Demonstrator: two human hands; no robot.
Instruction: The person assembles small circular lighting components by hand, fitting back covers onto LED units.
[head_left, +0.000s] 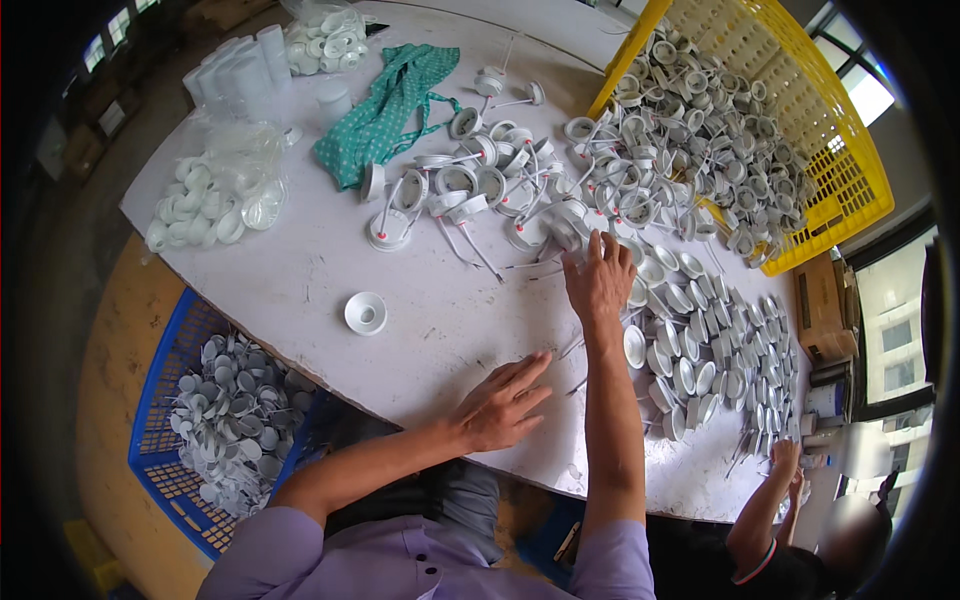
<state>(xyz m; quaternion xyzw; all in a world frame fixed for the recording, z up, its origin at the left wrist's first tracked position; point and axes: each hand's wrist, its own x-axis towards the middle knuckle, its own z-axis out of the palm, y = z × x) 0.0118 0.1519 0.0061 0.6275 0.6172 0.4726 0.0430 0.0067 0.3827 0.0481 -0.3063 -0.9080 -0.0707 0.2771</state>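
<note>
My right hand (598,280) reaches forward over the white table (330,290), fingers curled on a white round cap (566,232) at the edge of a heap of white caps with thin straws (480,185). My left hand (500,402) lies flat on the table near the front edge, fingers spread, holding nothing. A single white cap (365,312) sits alone to the left of both hands. Rows of white caps (700,365) lie to the right of my right forearm.
A tilted yellow crate (830,150) spills white caps at the back right. A blue crate (190,420) of white discs sits low on the left. Clear bags of caps (215,195), stacked cups (240,70) and a green cloth (390,105) lie behind. Another person's hands (785,470) work at the right.
</note>
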